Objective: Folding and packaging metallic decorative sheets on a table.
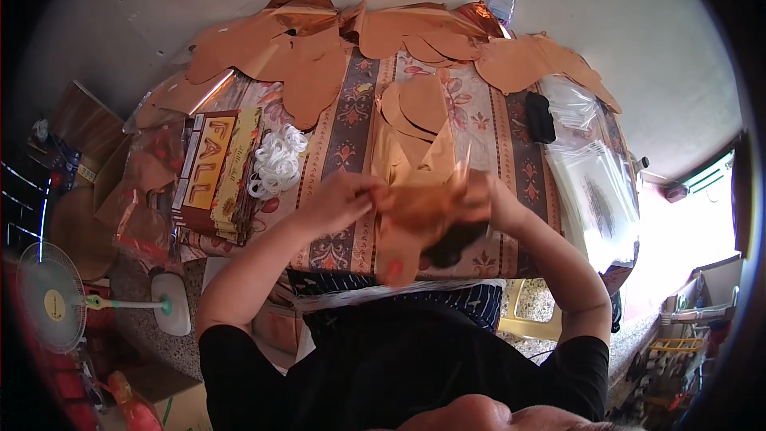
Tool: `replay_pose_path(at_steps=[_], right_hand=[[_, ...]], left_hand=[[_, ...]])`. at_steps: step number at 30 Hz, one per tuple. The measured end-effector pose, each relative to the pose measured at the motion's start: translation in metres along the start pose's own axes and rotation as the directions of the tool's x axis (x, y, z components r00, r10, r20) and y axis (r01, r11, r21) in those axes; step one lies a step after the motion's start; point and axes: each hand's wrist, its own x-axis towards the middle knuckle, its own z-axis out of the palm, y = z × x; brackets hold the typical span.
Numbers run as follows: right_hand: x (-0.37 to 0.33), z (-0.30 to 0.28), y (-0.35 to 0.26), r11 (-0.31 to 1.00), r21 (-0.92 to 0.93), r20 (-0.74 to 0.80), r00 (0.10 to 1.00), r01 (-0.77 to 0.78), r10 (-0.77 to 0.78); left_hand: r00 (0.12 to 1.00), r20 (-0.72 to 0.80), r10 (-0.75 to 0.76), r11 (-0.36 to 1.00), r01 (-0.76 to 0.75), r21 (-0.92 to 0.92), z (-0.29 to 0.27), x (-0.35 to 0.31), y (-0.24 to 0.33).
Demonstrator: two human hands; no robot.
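A copper-coloured foil cut-out [415,215] is held between the two hands, above the near edge of the table [511,144]. It is blurred, so its exact outline is hard to tell, but its long axis runs roughly from the far side toward the person: the upper part sits between the hands and the lower end hangs down over the table edge, pointing at the person's lap.

The left hand [339,199] closes its fingers on the left edge of the cut-out. The right hand [483,199] clamps the right edge in the same way; a dark object shows just under this hand, too blurred to name.

Just behind the cut-out lies a pile of tan paper shapes [415,132] on the patterned tablecloth. To the left of it is a heap of white plastic rings [275,161], and beside them a flat stack of packages [214,172]. Large copper foil shapes [311,48] cover the far edge of the table, and a plastic water bottle [502,1] stands behind them. On the right are clear plastic bags [594,183] and a small black object [540,117]. A white standing fan [56,295] is on the floor at the left.
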Motion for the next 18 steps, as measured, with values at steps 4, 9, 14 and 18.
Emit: replay_pose_path(at_steps=[4,9,14,18], right_hand=[[0.015,0.001,0.015,0.869,0.285,-0.25,0.844,-0.404,0.474],[0.043,-0.018,-0.004,0.554,0.457,0.007,0.625,-0.696,0.78],[0.048,-0.025,0.005,0.468,0.515,0.108,0.596,-0.718,0.796],[0.05,-0.027,0.004,0.443,0.499,0.149,0.577,-0.745,0.803]], left_hand=[[0.994,-0.103,-0.017,0.955,-0.014,-0.295,-0.005,0.027,-0.015],[0.967,0.04,-0.25,0.875,0.243,-0.418,-0.014,0.049,-0.023],[0.953,0.065,-0.296,0.802,0.284,-0.525,-0.016,0.045,-0.009],[0.986,-0.11,-0.122,0.877,0.055,-0.477,-0.016,0.031,-0.008]])
